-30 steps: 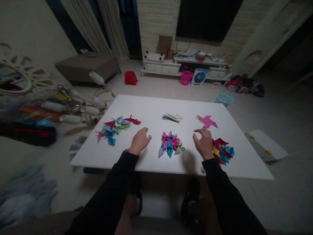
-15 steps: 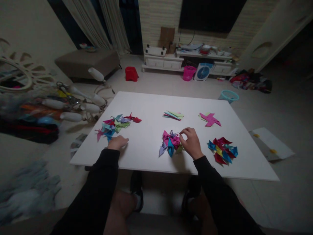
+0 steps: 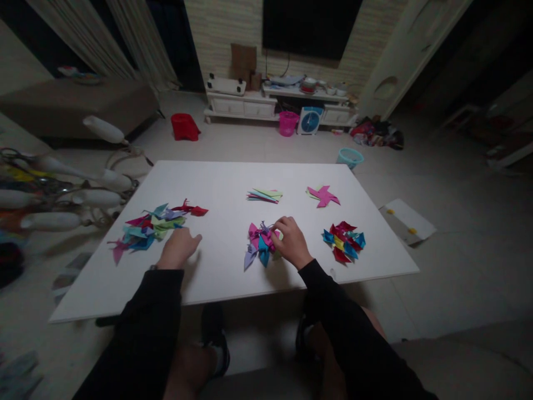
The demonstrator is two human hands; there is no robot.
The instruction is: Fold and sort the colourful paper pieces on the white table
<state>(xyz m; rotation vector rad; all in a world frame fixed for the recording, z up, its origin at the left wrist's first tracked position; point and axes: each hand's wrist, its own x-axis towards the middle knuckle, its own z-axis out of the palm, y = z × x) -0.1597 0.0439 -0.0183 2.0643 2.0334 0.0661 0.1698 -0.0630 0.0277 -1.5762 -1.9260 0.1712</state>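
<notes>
On the white table (image 3: 222, 183) lie several groups of folded coloured paper. My left hand (image 3: 178, 248) is closed beside the left pile of paper cranes (image 3: 162, 222), thumb pointing right; a bit of blue paper from a crane shows at its fingertips. My right hand (image 3: 291, 241) pinches at the right edge of the middle cluster of paper cranes (image 3: 262, 250), which is pink, blue and lilac. Its fingertips partly hide the crane there. To the right sits a round group of shiny red, blue and yellow folded pieces (image 3: 343, 241).
Farther back on the table lie a fan of folded paper strips (image 3: 264, 195) and a pink paper pinwheel (image 3: 323, 195). A lamp with white shades (image 3: 104, 130) stands close at the left edge. A turquoise basket (image 3: 350, 158) is beyond the far right corner.
My left hand moved left to the crane pile, and a blue piece at its front has left its place. My right hand moved left to the middle cluster. The view has turned right.
</notes>
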